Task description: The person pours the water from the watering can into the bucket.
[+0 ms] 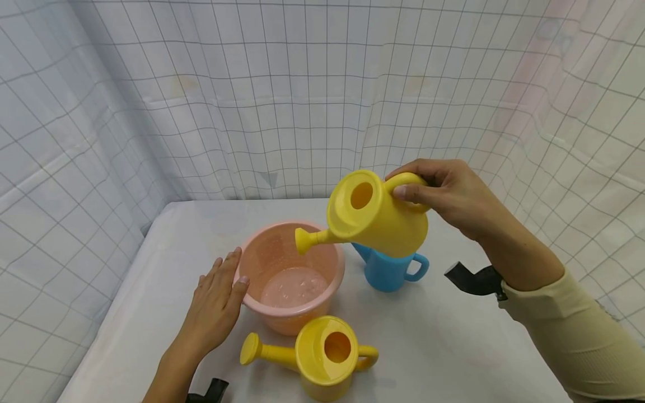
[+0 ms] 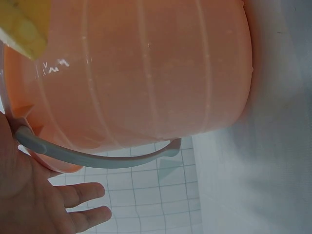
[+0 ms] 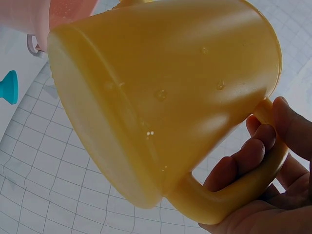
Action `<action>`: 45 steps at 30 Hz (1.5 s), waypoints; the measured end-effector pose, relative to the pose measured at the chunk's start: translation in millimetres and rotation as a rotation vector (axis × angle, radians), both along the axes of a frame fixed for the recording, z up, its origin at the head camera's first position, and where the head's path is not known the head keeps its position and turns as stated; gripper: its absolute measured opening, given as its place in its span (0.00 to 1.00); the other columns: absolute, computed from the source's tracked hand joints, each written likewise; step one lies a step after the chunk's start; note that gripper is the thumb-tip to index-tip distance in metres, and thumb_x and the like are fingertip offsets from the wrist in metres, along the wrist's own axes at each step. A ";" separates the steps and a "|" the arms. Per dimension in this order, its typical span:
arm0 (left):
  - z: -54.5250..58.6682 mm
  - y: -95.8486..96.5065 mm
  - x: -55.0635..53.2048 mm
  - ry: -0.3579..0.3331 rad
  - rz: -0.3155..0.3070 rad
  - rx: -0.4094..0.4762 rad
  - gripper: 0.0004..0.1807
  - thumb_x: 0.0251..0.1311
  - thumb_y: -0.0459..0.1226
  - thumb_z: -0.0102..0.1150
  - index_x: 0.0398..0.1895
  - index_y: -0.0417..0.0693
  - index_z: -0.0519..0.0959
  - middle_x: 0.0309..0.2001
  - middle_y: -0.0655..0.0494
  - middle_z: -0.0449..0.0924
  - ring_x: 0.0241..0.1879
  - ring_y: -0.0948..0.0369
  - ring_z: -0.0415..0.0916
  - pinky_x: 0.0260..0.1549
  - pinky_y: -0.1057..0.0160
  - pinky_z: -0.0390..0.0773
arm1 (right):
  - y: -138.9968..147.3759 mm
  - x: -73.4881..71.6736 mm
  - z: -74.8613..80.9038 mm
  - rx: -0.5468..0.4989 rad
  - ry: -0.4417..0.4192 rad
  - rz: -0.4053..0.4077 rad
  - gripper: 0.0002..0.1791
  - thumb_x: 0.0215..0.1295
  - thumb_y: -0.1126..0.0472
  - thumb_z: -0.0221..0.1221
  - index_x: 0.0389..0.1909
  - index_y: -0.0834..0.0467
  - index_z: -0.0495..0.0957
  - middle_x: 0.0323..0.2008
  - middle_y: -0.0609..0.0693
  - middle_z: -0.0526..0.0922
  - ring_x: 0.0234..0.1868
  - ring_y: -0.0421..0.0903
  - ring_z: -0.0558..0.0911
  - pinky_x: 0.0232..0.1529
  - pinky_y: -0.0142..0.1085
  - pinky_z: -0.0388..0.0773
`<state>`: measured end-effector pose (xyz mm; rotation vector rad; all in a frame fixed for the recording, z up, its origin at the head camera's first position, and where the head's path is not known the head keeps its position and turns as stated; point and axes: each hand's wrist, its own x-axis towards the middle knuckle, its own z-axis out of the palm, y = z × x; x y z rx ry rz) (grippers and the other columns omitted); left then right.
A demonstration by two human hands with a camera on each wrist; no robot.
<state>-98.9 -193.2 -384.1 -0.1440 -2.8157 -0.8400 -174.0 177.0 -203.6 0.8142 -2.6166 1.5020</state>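
My right hand (image 1: 453,196) grips the handle of a yellow watering can (image 1: 383,224), held up and tilted with its spout over a pink bucket (image 1: 289,310). Fingers curl through the handle in the right wrist view, where water drops dot the can (image 3: 161,92). Some liquid shows in the bottom of the bucket. My left hand (image 1: 216,302), fingers straight, rests against the bucket's left rim. From the left wrist, the bucket (image 2: 146,73) shows a grey handle (image 2: 97,160) hanging at its side, close to the palm (image 2: 34,195).
A second yellow watering can (image 1: 322,364) stands in front of the bucket, spout to the left. Behind the raised can, a blue watering can (image 1: 385,274) is partly hidden. White table cloth (image 1: 453,347) lies below, and checked curtains (image 1: 302,101) surround the table.
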 end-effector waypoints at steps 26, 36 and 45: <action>-1.1 0.2 -0.2 0.011 0.004 0.007 0.31 0.72 0.52 0.34 0.75 0.62 0.45 0.75 0.50 0.49 0.73 0.41 0.44 0.65 0.30 0.41 | -0.5 -0.8 -1.3 -0.004 -0.001 0.022 0.15 0.64 0.56 0.59 0.48 0.59 0.80 0.40 0.48 0.84 0.37 0.49 0.80 0.40 0.34 0.81; -1.5 -0.1 0.0 0.011 0.002 0.009 0.31 0.72 0.52 0.34 0.75 0.62 0.45 0.75 0.51 0.49 0.74 0.41 0.43 0.65 0.30 0.41 | -0.6 0.0 -0.7 0.012 -0.004 0.009 0.15 0.64 0.55 0.59 0.48 0.57 0.80 0.40 0.48 0.84 0.37 0.49 0.80 0.40 0.34 0.81; -1.6 -0.2 -0.2 0.011 0.003 0.010 0.31 0.72 0.52 0.34 0.75 0.63 0.45 0.75 0.51 0.49 0.73 0.41 0.43 0.64 0.30 0.41 | -1.3 0.4 0.2 0.028 -0.001 -0.003 0.15 0.64 0.54 0.60 0.48 0.56 0.80 0.39 0.47 0.85 0.37 0.49 0.81 0.41 0.34 0.81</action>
